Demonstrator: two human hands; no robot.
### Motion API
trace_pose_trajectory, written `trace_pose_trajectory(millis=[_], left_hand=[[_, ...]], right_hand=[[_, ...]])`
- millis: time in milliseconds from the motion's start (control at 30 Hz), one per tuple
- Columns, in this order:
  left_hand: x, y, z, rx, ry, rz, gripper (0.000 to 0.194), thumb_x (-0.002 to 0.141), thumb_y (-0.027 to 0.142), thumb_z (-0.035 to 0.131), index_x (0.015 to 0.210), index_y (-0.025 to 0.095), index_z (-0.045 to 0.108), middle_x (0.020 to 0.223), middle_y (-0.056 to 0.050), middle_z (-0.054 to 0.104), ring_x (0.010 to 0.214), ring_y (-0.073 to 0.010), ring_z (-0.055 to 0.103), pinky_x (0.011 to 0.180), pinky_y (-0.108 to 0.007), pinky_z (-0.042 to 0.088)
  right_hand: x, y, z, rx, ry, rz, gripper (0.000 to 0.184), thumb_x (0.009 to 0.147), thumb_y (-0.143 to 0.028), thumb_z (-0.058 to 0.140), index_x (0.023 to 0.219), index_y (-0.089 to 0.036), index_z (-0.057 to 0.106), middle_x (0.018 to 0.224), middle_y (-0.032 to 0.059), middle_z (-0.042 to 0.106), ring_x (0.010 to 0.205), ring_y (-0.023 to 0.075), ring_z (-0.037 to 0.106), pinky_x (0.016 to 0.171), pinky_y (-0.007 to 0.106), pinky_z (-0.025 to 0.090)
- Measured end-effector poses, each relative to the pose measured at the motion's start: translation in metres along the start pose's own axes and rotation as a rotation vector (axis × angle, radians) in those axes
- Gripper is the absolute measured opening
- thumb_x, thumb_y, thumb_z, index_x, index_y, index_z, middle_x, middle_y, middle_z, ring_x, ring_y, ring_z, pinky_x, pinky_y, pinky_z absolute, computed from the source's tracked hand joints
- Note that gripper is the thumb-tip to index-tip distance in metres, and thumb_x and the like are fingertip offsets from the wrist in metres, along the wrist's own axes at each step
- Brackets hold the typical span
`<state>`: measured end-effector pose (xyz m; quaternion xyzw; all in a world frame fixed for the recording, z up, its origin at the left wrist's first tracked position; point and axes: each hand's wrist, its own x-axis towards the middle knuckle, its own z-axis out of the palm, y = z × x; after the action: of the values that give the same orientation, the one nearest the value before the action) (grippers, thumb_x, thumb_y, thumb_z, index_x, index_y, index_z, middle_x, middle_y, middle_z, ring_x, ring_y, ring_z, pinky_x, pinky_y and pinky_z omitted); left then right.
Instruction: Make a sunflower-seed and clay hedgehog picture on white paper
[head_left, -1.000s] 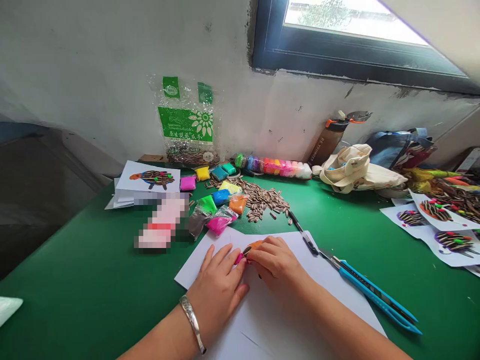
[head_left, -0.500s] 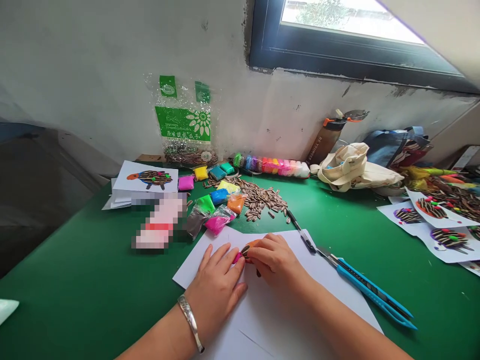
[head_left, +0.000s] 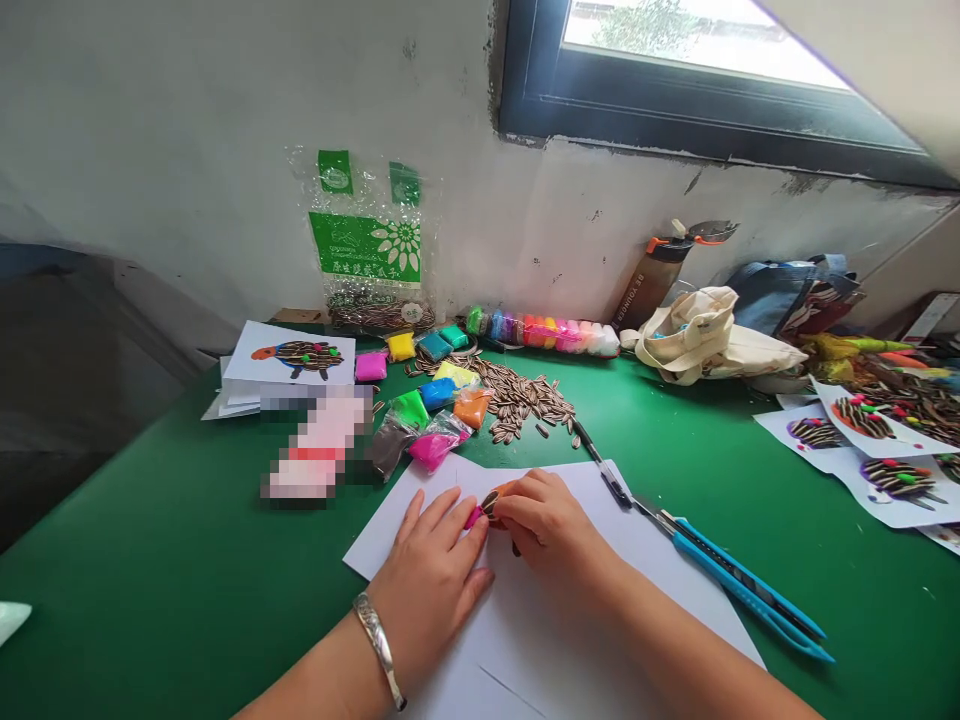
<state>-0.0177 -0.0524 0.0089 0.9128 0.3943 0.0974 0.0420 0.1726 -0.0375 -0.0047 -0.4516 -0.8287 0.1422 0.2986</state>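
Note:
My left hand, with a silver bangle at its wrist, rests on the white paper with fingers spread. Its index fingertip touches a bit of pink clay. Closed in a pinch, my right hand has its fingertips on a striped sunflower seed at the small clay figure. Orange clay shows beside those fingers, and a dark bit sticks out below. Most of the figure is hidden by my right hand.
Beyond the paper lie packets of coloured clay and a pile of sunflower seeds. A pen and blue-handled tweezers lie to the right. Finished seed pictures stand left, with others far right. A bottle leans behind.
Both hands stay almost in place at the clay figure; the right hand shifts only very slightly. The whole view drifts a little. Nothing is visibly let go.

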Motion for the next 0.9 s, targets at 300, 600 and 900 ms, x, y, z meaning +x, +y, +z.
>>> trace_pose_trajectory(millis=[300, 600, 900], left_hand=[[0.0009, -0.0008, 0.0014, 0.015, -0.01, 0.008, 0.039, 0.086, 0.023, 0.052, 0.123, 0.014, 0.056, 0.129, -0.012, 0.056, 0.121, -0.0345, 0.046, 0.097, -0.064, 0.037], [0.0002, -0.0016, 0.001, 0.03, -0.018, 0.011, 0.039, 0.086, 0.026, 0.052, 0.123, 0.014, 0.056, 0.13, -0.013, 0.055, 0.122, -0.0337, 0.046, 0.097, -0.063, 0.038], [-0.0014, -0.0019, 0.0035, 0.04, -0.011, 0.008, 0.041, 0.087, 0.026, 0.051, 0.127, 0.015, 0.053, 0.131, -0.011, 0.054, 0.122, -0.0323, 0.046, 0.098, -0.061, 0.038]], right_hand=[[0.0026, 0.0028, 0.002, -0.009, 0.03, -0.044, 0.021, 0.087, -0.012, 0.049, 0.077, -0.021, 0.065, 0.083, 0.0022, 0.069, 0.076, 0.015, 0.051, 0.072, 0.03, 0.035], [-0.0052, 0.004, -0.0046, -0.117, 0.145, 0.038, 0.015, 0.086, -0.021, 0.057, 0.075, -0.023, 0.067, 0.072, 0.0015, 0.063, 0.07, 0.0151, 0.045, 0.067, 0.029, 0.03], [-0.0034, 0.0039, -0.0026, -0.125, 0.13, 0.034, 0.018, 0.087, -0.019, 0.053, 0.076, -0.023, 0.068, 0.071, 0.0017, 0.063, 0.07, 0.0149, 0.045, 0.067, 0.029, 0.028]])
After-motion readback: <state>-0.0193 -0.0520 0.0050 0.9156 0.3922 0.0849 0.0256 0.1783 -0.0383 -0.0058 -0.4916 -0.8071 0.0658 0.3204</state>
